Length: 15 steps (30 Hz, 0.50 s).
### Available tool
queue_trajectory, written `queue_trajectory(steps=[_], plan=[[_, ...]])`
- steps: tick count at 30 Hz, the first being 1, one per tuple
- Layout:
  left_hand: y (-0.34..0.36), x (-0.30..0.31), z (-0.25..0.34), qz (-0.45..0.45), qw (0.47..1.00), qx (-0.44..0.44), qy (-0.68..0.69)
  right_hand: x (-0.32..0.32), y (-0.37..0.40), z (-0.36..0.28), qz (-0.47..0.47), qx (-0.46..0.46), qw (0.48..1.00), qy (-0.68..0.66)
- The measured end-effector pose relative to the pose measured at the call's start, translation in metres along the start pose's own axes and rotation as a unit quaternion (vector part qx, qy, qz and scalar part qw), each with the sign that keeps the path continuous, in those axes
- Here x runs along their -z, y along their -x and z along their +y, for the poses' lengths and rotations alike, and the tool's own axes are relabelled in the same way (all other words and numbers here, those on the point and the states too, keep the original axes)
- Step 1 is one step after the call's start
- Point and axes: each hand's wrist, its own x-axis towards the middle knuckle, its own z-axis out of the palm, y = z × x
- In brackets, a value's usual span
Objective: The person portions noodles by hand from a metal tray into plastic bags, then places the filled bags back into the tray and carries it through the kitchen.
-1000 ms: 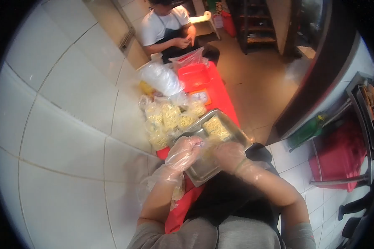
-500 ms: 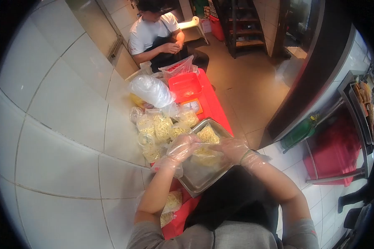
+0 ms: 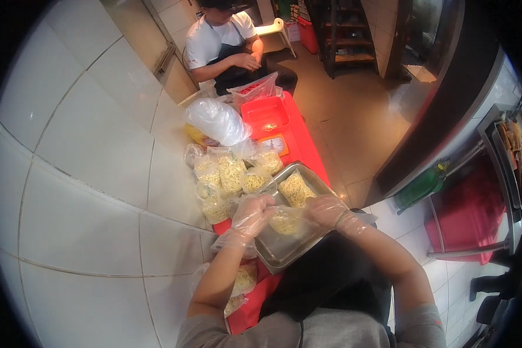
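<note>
Both my hands wear clear plastic gloves. My left hand (image 3: 255, 213) and my right hand (image 3: 326, 210) grip opposite sides of the top of a clear plastic bag of noodles (image 3: 285, 223), fingers closed on the film. The bag hangs over a metal tray (image 3: 281, 259). Inside the tray, just beyond my hands, lies another noodle bag (image 3: 296, 188). To the left of the tray several filled noodle bags (image 3: 232, 175) are heaped together. More noodle bags (image 3: 245, 279) sit by my left forearm.
A red table (image 3: 301, 136) holds a dial scale (image 3: 274, 143), a red basin (image 3: 265, 113) and a bundle of clear plastic bags (image 3: 216, 120). Across it sits a person (image 3: 226, 49), hands together. A tiled wall (image 3: 87, 203) stands close on the left.
My hands still hold the bag, which now hangs stretched between them. My left hand has shifted slightly down. The view has tilted a little.
</note>
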Motion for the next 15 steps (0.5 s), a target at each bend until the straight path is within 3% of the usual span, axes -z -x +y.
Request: queue_trajectory(steps=[2, 4, 5, 8, 9, 12, 15], plan=[[0.006, -0.016, -0.016, 0.008, 0.999, -0.003, -0.035, 0.018, -0.001, -0.005, -0.076, -0.016, 0.996, 0.031], [0.011, -0.020, -0.014, -0.028, 0.996, -0.003, -0.089, 0.003, 0.001, -0.007, 0.016, 0.028, 0.999, 0.004], [0.003, -0.013, -0.017, -0.162, 0.982, 0.098, 0.016, -0.002, 0.002, -0.006, 0.063, 0.049, 0.997, -0.009], [-0.001, 0.019, -0.013, -0.051, 0.983, 0.086, 0.155, 0.030, 0.013, -0.012, 0.103, 0.065, 0.991, 0.055], [-0.001, 0.028, -0.007, -0.031, 0.979, 0.071, 0.190, 0.039, 0.019, -0.013, 0.168, 0.060, 0.984, 0.016], [-0.023, 0.016, -0.024, -0.089, 0.989, 0.078, 0.085, 0.020, 0.013, -0.004, 0.135, 0.027, 0.990, -0.027], [-0.023, 0.012, -0.024, -0.060, 0.985, 0.070, 0.144, 0.018, 0.021, 0.002, 0.150, 0.090, 0.979, -0.102]])
